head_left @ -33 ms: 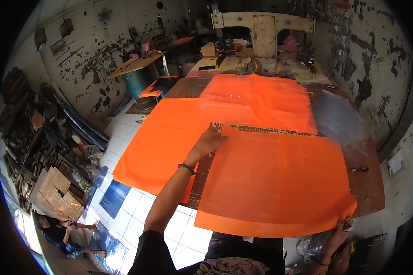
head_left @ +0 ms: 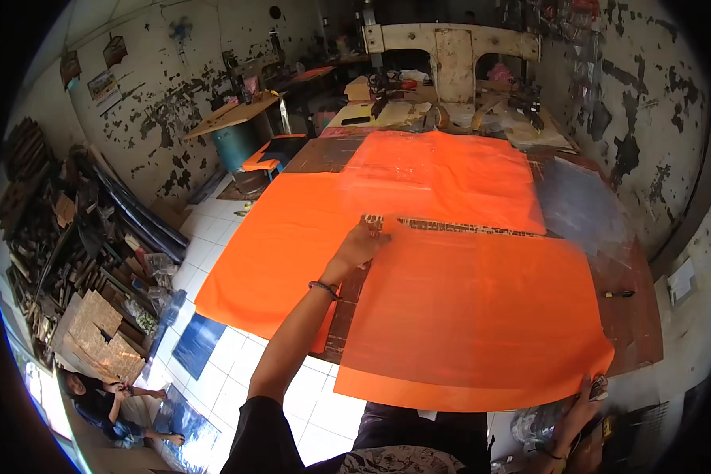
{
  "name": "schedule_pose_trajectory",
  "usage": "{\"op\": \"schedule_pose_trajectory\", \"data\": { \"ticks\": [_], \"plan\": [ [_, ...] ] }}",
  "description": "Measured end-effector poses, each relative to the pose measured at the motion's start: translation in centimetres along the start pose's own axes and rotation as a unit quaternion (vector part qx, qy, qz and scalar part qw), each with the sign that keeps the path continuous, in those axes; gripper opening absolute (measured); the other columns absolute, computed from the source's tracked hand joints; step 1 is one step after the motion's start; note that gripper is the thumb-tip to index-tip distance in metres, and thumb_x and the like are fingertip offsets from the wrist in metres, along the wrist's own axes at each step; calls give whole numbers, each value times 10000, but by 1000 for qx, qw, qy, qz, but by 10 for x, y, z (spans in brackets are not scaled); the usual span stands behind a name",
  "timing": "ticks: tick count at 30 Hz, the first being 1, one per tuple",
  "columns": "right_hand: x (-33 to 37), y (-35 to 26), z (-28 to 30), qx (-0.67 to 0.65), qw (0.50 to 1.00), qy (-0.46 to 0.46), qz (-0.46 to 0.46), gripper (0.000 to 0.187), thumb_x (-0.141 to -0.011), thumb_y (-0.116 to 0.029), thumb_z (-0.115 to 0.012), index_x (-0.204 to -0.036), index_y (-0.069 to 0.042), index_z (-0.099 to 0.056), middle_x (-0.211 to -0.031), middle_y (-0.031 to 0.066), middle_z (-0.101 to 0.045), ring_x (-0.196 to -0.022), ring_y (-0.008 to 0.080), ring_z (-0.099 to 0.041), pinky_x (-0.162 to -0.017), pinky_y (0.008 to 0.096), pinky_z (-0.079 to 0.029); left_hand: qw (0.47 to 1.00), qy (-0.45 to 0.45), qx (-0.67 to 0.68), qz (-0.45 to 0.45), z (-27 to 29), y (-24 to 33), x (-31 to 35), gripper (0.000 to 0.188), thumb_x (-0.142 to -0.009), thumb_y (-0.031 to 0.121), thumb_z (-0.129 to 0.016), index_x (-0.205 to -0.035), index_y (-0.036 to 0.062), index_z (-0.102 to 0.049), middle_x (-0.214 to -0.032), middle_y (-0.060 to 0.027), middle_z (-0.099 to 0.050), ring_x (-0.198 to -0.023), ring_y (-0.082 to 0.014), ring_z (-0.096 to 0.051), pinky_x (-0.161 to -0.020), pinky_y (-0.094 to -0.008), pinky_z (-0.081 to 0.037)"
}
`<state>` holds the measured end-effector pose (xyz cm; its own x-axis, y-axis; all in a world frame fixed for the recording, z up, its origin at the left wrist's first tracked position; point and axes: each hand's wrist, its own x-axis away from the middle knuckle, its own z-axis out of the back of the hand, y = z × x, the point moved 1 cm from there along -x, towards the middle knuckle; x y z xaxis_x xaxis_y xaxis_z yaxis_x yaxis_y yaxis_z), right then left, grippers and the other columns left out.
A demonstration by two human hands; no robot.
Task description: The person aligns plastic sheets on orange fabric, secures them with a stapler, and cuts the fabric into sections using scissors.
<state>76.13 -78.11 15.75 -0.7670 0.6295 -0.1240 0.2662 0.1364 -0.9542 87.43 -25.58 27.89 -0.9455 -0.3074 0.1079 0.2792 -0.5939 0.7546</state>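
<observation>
A large orange sheet [head_left: 482, 316] lies on the brown worktable in front of me, its near edge hanging over the table's front. Most of it looks duller than the bright strip along its near edge, as if a translucent layer covers it. My left hand [head_left: 361, 246] is at its far left corner, fingers curled and closed on the sheet. At the near right corner, my right hand [head_left: 583, 399] is closed beside a small dark and silver thing [head_left: 599, 387] that I cannot make out. More orange material [head_left: 272, 245] spreads to the left, and a creased orange piece [head_left: 450, 174] lies beyond.
Clear plastic sheeting [head_left: 581, 201] lies at the table's right, near a small dark tool [head_left: 618, 294]. A heavy cream-coloured machine [head_left: 454, 59] stands behind the table. Scrap boards [head_left: 95, 332] lean at the left. Another person [head_left: 114, 407] sits on the lower left with blue sheeting.
</observation>
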Motion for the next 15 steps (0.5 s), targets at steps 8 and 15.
{"op": "schedule_pose_trajectory", "data": {
  "ticks": [8,15],
  "plan": [
    [2,-69,-37,74,992,-51,85,157,-942,-195,-559,-1016,-94,-465,-694,-33,-425,-450,8,-318,-370,193,-216,981,64,113,-147,14,5,-8,281,-925,286,-559,-808,36,-615,-617,14,-514,-584,-62,-483,-542,-240,-383],
    [-51,-120,-114,35,964,-195,178,171,-924,-167,-582,-1012,-90,-457,-733,-40,-434,-491,8,-336,-390,168,-268,868,296,351,-192,58,0,77,259,-972,252,-501,-855,35,-583,-712,45,-533,-632,-27,-443,-552,-223,-373]
  ]
}}
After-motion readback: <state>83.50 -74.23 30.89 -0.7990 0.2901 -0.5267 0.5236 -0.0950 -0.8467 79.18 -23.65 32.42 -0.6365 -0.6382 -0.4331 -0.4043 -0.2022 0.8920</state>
